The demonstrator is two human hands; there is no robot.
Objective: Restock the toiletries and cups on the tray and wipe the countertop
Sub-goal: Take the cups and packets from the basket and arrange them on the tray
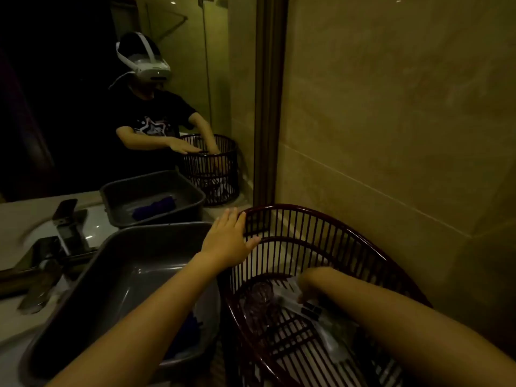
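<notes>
A dark red slatted basket (321,219) stands on the countertop against the tiled wall. My left hand (227,237) lies flat on its near-left rim, fingers spread, holding nothing. My right hand (305,283) reaches down inside the basket among clear plastic-wrapped packets (282,297); its fingers are curled and mostly hidden, so I cannot tell if it grips anything. A grey plastic tub (92,275) sits left of the basket with a blue cloth (192,328) in it, partly hidden by my left forearm.
A mirror (167,93) on the back wall repeats the tub, the basket and a person with a headset. A metal faucet (44,263) and sink lie at the left. The beige tiled wall (391,121) closes off the right side.
</notes>
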